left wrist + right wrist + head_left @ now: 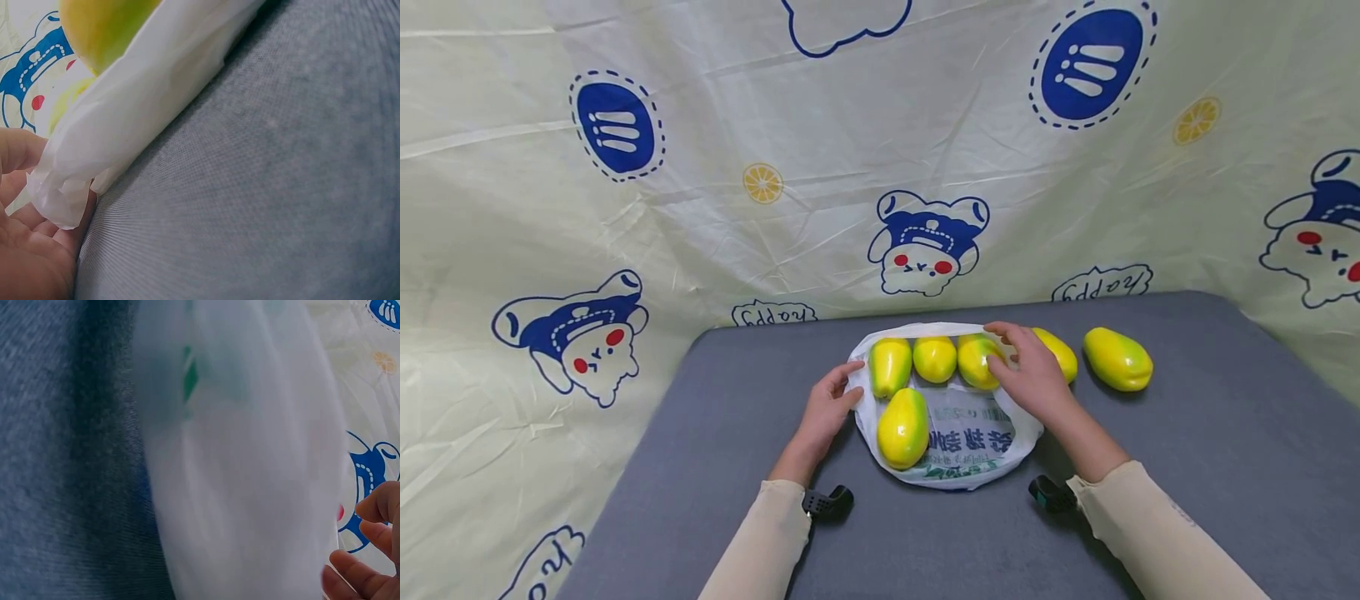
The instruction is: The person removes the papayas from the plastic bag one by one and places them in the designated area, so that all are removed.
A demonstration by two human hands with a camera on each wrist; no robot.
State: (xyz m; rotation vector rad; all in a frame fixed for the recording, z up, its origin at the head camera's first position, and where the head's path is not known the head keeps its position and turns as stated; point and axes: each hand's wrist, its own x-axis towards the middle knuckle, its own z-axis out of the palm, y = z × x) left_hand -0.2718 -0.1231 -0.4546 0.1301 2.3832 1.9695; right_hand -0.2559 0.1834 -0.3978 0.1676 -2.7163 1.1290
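Two pale sleeves [760, 542] reach in from the near edge over the grey bench [1187, 467], each with a small black camera mount at the wrist. Left hand [823, 412] rests at the left rim of a white plastic bag [970, 437] lying flat on the bench; its fingers [19, 181] curl round the bag's edge and pinch a fold of it, as the left wrist view shows close up. Right hand [1033, 375] lies over the far right rim of the bag, fingers [359, 575] bent; whether they grip the plastic or only rest on the fruit cannot be told, since the right wrist view is blurred white film. On the bag, three yellow-green papayas stand in a row along its far edge, the third papaya [976, 360] touching the right fingertips, and one larger papaya [902, 427] lies nearer, beside the green printing. Just off the bag to the right, a papaya [1060, 354] is half hidden behind the right hand, and another papaya [1117, 359] lies apart further right. Behind the bench hangs a cream cloth [700, 167] printed with blue cartoon figures
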